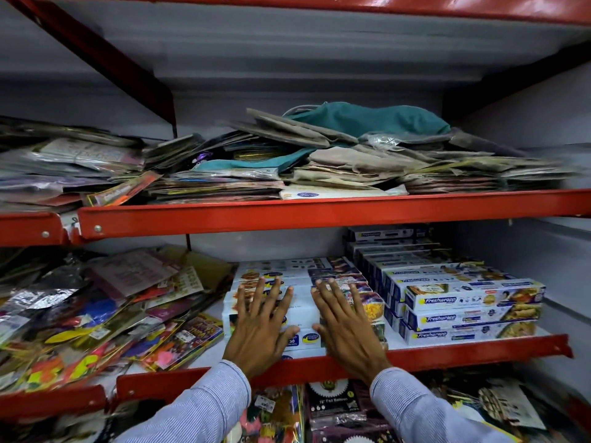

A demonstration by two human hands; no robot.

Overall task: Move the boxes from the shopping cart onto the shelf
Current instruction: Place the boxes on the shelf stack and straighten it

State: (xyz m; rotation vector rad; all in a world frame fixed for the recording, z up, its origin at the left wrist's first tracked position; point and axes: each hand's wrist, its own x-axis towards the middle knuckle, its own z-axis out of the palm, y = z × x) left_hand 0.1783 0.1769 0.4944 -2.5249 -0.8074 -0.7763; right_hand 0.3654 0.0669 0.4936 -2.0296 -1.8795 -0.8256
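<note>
Two hands on the stack of white boxes (300, 310) at 6 o'clock on the middle shelf (447, 350), red-edged. Left hand (260, 327): flat, fingers spread, palm down on the stack's left half, gripping nothing. Right hand (347, 327): the same on the right half, thumb against the front face. Both in striped blue sleeves (204, 407).

At 3 o'clock, touching the stack: stepped pile of Freshwrapp boxes (473, 311); three front faces readable, more behind, total count uncertain. At 9 o'clock: loose heap of coloured packets (105, 318), too many to count. At 12 o'clock, upper shelf (319, 214): flat paper packets, one teal cloth (367, 119) on top.
</note>
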